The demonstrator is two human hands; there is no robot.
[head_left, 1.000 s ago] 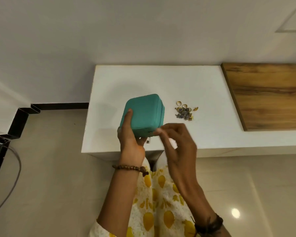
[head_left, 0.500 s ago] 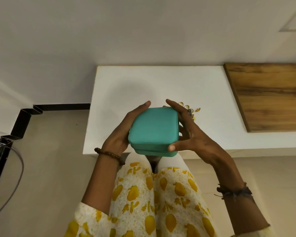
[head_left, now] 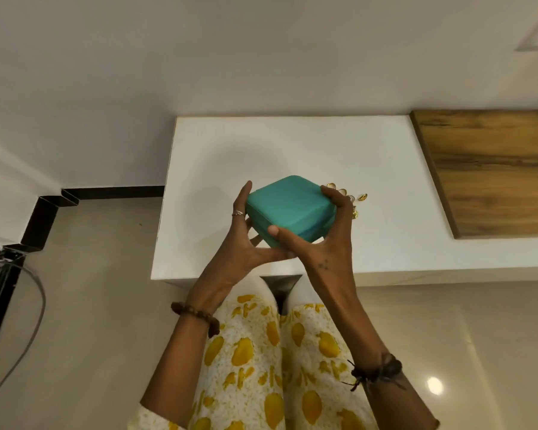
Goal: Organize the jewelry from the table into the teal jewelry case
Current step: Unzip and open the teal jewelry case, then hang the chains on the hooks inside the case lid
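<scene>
The teal jewelry case [head_left: 288,206] is closed and held above the near part of the white table [head_left: 292,144], turned with one corner toward me. My left hand [head_left: 241,243] grips its left side and underside. My right hand [head_left: 326,240] grips its right side, thumb on the near corner. A small heap of gold and silver jewelry [head_left: 350,198] lies on the table just right of the case, partly hidden behind my right fingers.
A wooden panel [head_left: 491,169] covers the table's right part. The white wall rises behind the table. Left of the table is tiled floor with a black skirting [head_left: 44,212] and a grey cable [head_left: 28,330]. My yellow-patterned lap sits below the table edge.
My right hand went from the case's front zipper edge to gripping its right side. Both hands lifted the case and turned it so a corner points toward me.
</scene>
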